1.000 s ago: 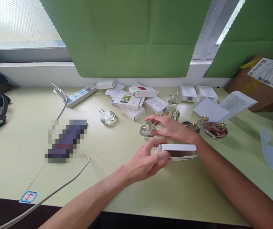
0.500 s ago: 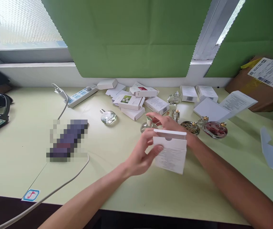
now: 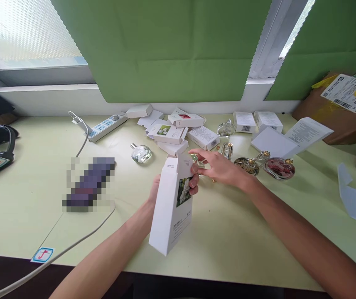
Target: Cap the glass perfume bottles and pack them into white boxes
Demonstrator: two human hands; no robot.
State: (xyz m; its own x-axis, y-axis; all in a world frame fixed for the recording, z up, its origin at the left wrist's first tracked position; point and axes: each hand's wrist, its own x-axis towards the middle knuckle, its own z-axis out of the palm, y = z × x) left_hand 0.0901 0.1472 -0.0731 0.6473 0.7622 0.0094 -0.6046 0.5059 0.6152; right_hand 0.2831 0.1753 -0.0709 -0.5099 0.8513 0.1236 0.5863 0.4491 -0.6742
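My left hand is closed round a tall white carton with a white-flower picture, held tilted over the front of the table. The carton's top flap stands up. Just behind its upper edge, my right hand has thumb and fingers closed on a clear glass perfume bottle, which the carton and fingers partly hide. Right of that hand stand a small glass bottle, a dark patterned bottle and a red bottle, with gold-coloured tops.
White cartons lie piled at the back. Another clear bottle lies left of centre, near a power strip and a blurred-out dark object. Folded white card and a cardboard box are at right. A cable crosses the left front.
My left hand has turned the carton from its text side to its flower side and brought it left. The right hand's thumb and fingers have come together at the bottle.
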